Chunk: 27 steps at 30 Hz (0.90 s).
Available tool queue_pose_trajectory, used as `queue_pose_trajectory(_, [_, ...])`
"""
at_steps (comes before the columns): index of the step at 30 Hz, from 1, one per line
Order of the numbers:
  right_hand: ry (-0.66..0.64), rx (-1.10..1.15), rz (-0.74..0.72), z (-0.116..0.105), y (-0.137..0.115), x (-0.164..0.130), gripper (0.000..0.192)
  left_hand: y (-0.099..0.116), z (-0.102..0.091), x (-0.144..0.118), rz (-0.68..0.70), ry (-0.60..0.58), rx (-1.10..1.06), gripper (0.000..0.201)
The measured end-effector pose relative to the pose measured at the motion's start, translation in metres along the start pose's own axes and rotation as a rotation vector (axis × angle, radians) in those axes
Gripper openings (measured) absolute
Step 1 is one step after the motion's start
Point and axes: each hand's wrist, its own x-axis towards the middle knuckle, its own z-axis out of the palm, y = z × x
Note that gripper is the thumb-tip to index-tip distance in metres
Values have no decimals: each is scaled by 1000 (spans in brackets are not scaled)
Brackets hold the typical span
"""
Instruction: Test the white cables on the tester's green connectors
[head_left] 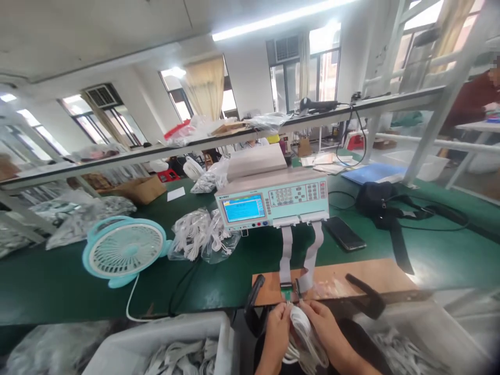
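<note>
A coiled white cable (302, 328) hangs between my two hands at the table's front edge. My left hand (277, 333) is closed, pinching one end of it against a small green circuit board (288, 295). With fingers closed, my right hand (322, 325) grips the cable's other end beside the tip of the second ribbon. Two flat grey ribbon cables (286, 255) run from these ends up to the front of a benchtop tester (273, 200) with a lit blue screen. My fingertips hide the plugs, so I cannot tell how far they are seated.
A brown board (332, 281) lies under the ribbons. A phone (346, 233) and a black bag (377, 203) are to the right. Leftward are bagged white cables (191, 232) and a blue fan (127, 250). White bins (224, 333) of cables flank me below the table.
</note>
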Motion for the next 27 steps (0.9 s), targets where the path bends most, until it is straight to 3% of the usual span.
queue_pose_trajectory(6, [44,75,-25,-3,13,8,45,1,2,3,32,60,36,48])
queue_pose_trajectory(12, [80,23,-36,-4,14,11,44,7,5,0,56,133,98,48])
queue_pose_trajectory(19, [78,-134,-118,-3,22,10,38,5,14,-7,56,123,7,45])
queue_pose_trajectory(23, [-73,-372,-73,-40,-5,-13,24,1,15,-36,-33,96,-50,37])
queue_pose_trajectory(26, [-204,-930,-24,-92,-35,-30,13,6,6,-64,-4,196,-39,29])
queue_pose_trajectory(27, [-151,-1150,-36,-108,-42,-35,11,8,3,-72,58,247,16,27])
